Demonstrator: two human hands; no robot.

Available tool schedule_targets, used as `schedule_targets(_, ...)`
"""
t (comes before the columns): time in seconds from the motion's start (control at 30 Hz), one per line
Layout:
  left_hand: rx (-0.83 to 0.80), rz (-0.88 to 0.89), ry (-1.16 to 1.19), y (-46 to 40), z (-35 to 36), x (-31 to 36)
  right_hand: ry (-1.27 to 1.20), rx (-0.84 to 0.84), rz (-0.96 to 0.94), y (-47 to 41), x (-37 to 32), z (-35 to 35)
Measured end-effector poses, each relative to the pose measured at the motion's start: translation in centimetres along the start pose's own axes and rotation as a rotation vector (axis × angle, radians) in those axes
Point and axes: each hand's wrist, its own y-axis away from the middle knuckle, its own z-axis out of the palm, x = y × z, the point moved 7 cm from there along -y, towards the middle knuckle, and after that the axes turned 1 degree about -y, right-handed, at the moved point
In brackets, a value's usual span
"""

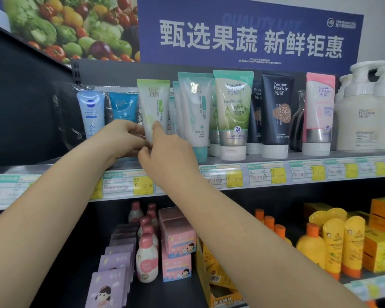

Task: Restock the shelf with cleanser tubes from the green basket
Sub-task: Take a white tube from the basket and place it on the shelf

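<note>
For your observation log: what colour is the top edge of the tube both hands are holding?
Light green, on a white tube; clearest in the head view.

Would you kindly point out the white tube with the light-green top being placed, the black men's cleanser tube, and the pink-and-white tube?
White tube with light-green top (153,101): head view, upper body.
Black men's cleanser tube (276,112): head view, front label.
Pink-and-white tube (319,107): head view, front face.

Glossy plastic tubes (232,112), matt dark metal shelf (298,155), paper price tags (233,177).
</note>
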Motion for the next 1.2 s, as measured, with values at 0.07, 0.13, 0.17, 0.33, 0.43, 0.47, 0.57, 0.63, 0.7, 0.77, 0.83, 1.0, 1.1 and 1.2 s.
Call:
schedule_targets(0.07, 0.004, 0.001, 0.005, 0.1, 0.1, 0.0, 0.001, -0.001, 0.005, 0.0, 0.0, 0.0)
schedule_targets(0.13, 0.008, 0.005, 0.012, 0.2, 0.1, 0.1, 0.002, -0.005, 0.01, 0.0, 0.0, 0.1)
schedule_targets(0.17, 0.012, 0.007, 0.015, 0.2, 0.1, 0.2, 0.002, -0.006, 0.013, 0.0, 0.0, 0.0)
schedule_targets(0.33, 0.049, 0.001, 0.042, 0.2, 0.0, 0.3, -0.002, 0.014, 0.033, 0.2, 0.0, -0.3)
schedule_targets(0.43, 0.102, -0.04, 0.098, -0.1, -0.3, -0.1, 0.007, 0.036, 0.048, 0.3, -0.1, -0.2)
schedule_targets(0.47, 0.129, -0.038, 0.101, -0.2, -0.6, -0.2, 0.008, 0.044, 0.048, 0.3, -0.1, -0.2)
schedule_targets(0.57, 0.282, 0.067, -0.065, 0.0, -1.7, 0.3, 0.009, 0.054, 0.031, 0.2, -0.1, 0.0)
schedule_targets(0.63, 0.383, 0.186, -0.292, 1.1, -1.8, 1.6, -0.002, 0.056, 0.021, 0.2, -0.1, 0.0)
schedule_targets(0.7, 0.454, 0.308, -0.402, 2.3, -1.3, 2.6, -0.005, 0.054, -0.002, 0.2, -0.4, 0.1)
schedule_targets(0.77, 0.477, 0.404, -0.419, 3.3, -0.9, 3.2, 0.006, 0.064, -0.044, 0.4, -0.7, -0.1)
schedule_targets(0.83, 0.475, 0.493, -0.453, 4.3, -0.5, 3.3, 0.024, 0.161, -0.122, 0.7, -1.3, -0.7)
schedule_targets(1.0, 0.486, 0.638, -0.624, 9.1, 1.7, 2.3, 0.185, 0.392, -0.179, 4.1, -1.4, -1.5)
schedule_targets(1.1, 0.443, 0.708, -0.73, 12.2, 4.3, 0.2, 0.213, 0.484, -0.246, 8.6, -0.5, -0.6)
schedule_targets(1.2, 0.384, 0.685, -0.799, 14.9, 7.2, -3.0, 0.278, 0.376, -0.213, 13.5, 1.4, 1.4)
